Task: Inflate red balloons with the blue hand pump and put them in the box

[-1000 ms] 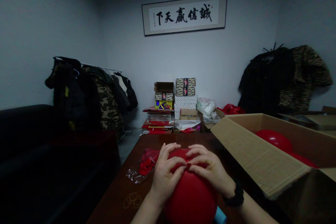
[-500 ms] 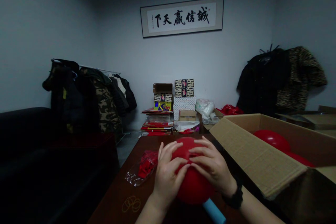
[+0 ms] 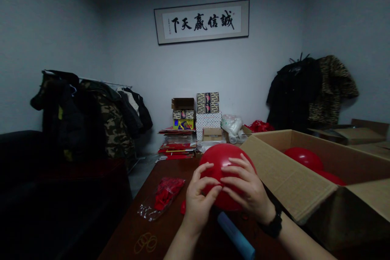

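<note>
An inflated red balloon (image 3: 227, 154) is held above the brown table, its knot or neck side turned toward me. My left hand (image 3: 196, 201) is closed, thumb and index finger pinching at the balloon's neck, which the fingertips mostly hide. Curled around the right side of the balloon, my right hand (image 3: 250, 189) presses its fingers on the surface, the lowest ones meeting the left fingertips at the neck. Below the balloon a blue tube (image 3: 236, 235) lies on the table. Left of my hands is a clear bag of red balloons (image 3: 166, 195), with several thin rings (image 3: 146, 243) nearer me.
On the right stands an open cardboard box (image 3: 292, 176) with red balloons (image 3: 304, 158) inside. Stacked boxes and red paper goods (image 3: 179, 146) sit at the table's far end. A dark sofa (image 3: 21, 158) and a clothes rack are on the left.
The balloon has risen and tilted, so more of its top shows and the blue tube is less covered. My hands stay at its neck. The view has shifted slightly right.
</note>
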A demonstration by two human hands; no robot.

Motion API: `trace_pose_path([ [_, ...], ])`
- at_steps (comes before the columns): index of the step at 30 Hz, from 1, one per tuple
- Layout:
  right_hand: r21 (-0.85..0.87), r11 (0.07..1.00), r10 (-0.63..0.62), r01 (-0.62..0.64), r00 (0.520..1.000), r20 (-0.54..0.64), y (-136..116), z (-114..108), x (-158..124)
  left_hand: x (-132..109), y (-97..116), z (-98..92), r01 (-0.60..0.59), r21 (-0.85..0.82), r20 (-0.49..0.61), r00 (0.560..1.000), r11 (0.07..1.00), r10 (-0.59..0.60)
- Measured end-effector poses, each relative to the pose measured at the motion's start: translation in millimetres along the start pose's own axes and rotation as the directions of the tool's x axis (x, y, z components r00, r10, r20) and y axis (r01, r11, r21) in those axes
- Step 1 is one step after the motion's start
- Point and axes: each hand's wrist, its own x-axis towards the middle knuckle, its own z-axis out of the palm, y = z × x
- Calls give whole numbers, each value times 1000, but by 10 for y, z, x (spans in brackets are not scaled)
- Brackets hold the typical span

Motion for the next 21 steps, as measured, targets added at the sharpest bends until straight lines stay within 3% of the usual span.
trace_pose_path([
  [9,-125,992,-8,9,1000,16,132,-247,-41,79,38,198,-15,-65,32,999,998,17],
  [16,-472,848,273,-242,962,-1,282,-585,-79,204,87,444,-92,6,32,995,996,92],
  [21,-615,753,359,-234,929,88,406,-881,-97,370,138,712,-157,2,100,983,988,156],
])
